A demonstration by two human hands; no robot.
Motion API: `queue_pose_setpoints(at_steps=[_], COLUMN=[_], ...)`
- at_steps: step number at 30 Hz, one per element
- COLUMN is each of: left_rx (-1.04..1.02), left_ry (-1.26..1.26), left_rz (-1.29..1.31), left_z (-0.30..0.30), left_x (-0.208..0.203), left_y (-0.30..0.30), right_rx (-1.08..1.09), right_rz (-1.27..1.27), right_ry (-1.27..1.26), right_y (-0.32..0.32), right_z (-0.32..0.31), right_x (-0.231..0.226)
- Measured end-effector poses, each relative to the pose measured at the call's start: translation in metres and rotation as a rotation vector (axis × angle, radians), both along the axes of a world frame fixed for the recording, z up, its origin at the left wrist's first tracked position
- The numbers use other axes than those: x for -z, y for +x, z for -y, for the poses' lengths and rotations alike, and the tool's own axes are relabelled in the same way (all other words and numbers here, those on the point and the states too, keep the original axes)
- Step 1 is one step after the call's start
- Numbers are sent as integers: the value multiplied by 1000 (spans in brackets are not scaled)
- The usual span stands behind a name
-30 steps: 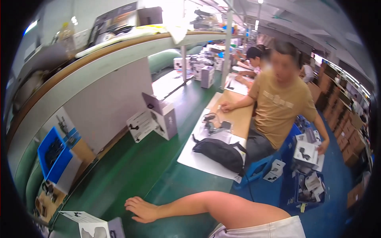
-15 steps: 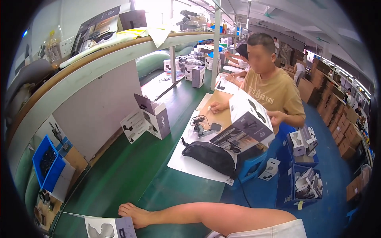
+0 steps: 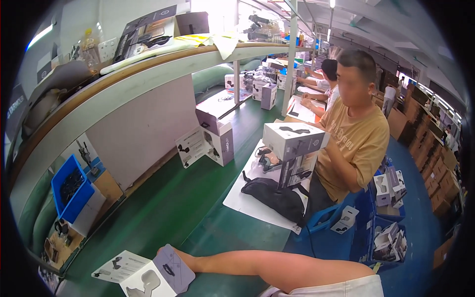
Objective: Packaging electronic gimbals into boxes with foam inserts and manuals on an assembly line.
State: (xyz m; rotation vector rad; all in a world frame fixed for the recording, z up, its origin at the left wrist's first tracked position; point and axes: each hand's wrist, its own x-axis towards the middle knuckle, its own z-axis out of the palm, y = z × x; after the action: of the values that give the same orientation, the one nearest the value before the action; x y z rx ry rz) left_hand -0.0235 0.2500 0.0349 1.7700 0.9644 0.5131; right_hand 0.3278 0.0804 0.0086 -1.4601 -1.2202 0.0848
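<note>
My right hand (image 3: 184, 257) reaches in from the lower right and lies behind the grey flap of an opened white and grey box (image 3: 148, 279) at the lower edge. Its fingers are mostly hidden by the flap, so their grip does not show. The box's white panel, printed with a black device, is folded out to the left. A shaped cut-out shows in the white middle face. The box's lower part runs out of the picture. My left hand is not in view.
Across the green table (image 3: 163, 198) stands another opened box (image 3: 222, 143) near the partition. A co-worker (image 3: 354, 138) sits behind a large box (image 3: 294, 141) and a black pouch (image 3: 274, 198). Blue bin (image 3: 73, 190) at left; blue crates (image 3: 363, 242) at right; a shelf (image 3: 163, 74) above.
The box near me has come further into view, with its white panel and grey flap now spread apart. My fingers have gone behind the flap. The co-worker's large box has turned more upright.
</note>
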Motion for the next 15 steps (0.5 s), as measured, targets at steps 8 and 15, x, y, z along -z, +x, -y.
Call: queue_pose_setpoints(at_steps=[8,15], left_rx=[-210,-324], left_ry=[178,508], left_rz=[532,-2], left_z=[51,147], left_x=[137,35], left_y=[-50,-3], right_rx=[-158,-49], right_rz=[189,360], right_ry=[-9,-148], right_y=[23,8], right_z=[-26,-23], right_x=[12,-9])
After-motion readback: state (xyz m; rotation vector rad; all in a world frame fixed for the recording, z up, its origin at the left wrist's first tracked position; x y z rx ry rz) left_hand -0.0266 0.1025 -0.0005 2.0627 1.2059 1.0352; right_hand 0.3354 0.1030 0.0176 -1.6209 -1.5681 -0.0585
